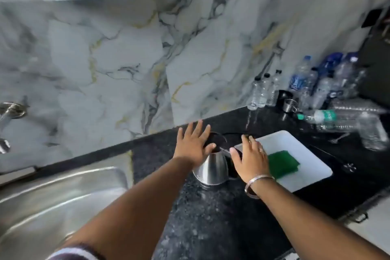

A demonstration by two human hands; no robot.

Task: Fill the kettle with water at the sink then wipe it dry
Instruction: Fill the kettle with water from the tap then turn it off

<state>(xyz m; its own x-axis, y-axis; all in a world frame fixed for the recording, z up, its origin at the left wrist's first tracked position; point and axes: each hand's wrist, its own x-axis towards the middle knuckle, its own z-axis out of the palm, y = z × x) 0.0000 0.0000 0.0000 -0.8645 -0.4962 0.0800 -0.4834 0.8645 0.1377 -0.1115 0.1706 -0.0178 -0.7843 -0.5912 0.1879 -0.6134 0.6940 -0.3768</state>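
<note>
No text can be read anywhere. The blue label [296,82] on one upright bottle and the green-and-white label [326,115] on a bottle lying on its side both carry printing, but it is too blurred and small to make out any words or numbers.

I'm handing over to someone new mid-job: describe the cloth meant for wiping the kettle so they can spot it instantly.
Start at the steel sink on the left and follow the black counter right, past the steel kettle between both hands. Just beyond lies a white tray; the green cloth lies folded on it, the only green thing there.
</note>
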